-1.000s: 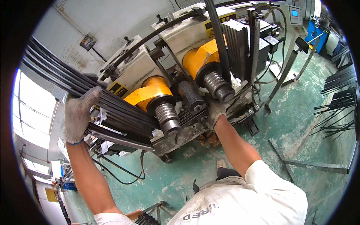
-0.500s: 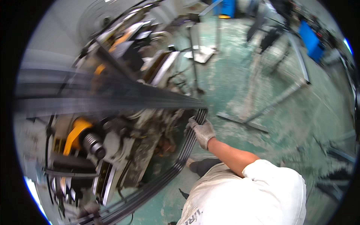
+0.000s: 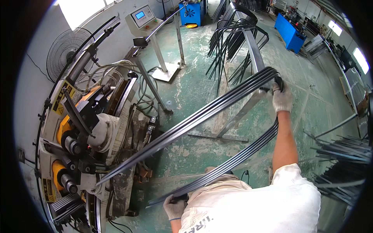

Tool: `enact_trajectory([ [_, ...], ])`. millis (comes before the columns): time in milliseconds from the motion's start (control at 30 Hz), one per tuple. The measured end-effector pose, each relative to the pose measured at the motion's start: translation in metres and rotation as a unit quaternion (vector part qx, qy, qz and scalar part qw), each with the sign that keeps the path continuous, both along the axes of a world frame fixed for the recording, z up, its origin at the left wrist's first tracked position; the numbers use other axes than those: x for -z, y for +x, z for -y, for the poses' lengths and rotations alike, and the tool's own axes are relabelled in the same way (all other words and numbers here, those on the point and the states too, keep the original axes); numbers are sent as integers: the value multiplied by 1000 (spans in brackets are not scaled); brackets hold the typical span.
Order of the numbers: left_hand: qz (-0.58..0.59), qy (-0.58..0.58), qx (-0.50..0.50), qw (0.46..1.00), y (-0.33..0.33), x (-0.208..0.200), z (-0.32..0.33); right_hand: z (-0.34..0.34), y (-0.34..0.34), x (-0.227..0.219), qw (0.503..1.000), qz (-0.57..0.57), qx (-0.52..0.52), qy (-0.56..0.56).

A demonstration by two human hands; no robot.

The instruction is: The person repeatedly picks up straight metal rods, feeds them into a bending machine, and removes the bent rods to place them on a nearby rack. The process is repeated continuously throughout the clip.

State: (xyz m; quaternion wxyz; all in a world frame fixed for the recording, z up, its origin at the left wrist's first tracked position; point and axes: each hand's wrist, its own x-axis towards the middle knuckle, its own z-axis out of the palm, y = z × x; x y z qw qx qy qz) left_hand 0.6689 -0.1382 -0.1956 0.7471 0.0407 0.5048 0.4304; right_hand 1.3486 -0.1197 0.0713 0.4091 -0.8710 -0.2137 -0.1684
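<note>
My right hand [image 3: 282,97], in a light knit glove, grips a bundle of U-bent dark metal bars [image 3: 217,103] at the bend. One leg of the bundle slants down left toward the bending machine [image 3: 103,134], its tip in front of the machine's rollers. The other leg curves back along my waist. My left hand [image 3: 175,207], gloved too, is closed around that leg near its end; its fingers are partly hidden. The bars lie side by side. Beyond my right hand stands a metal rack [image 3: 250,46] with several similar bent bars [image 3: 233,35] hanging over it.
A control box with a small screen [image 3: 143,17] stands on a post behind the machine, near a wall fan [image 3: 64,54]. Blue machines [image 3: 289,33] stand farther back. Stacked metal bars [image 3: 345,163] lie at the right. The rack's foot [image 3: 217,138] and hoses [image 3: 145,91] are on the green floor.
My right hand has carried the bundle up and to the right, away from the machine toward the rack. My left hand has come in close to my waist. The view has turned.
</note>
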Motion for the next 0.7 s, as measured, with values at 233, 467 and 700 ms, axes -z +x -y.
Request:
enact_trajectory([
  [233, -22, -1, 60, 998, 173, -119, -35, -107, 222, 49, 974, 16, 4, -227],
  [467, -120, 35, 30, 992, 184, -129, -6, -184, 263, -2, 920, 164, -51, -353],
  [700, -85, -44, -82, 992, 127, -61, 68, -169, 283, 9, 922, 283, -34, -262],
])
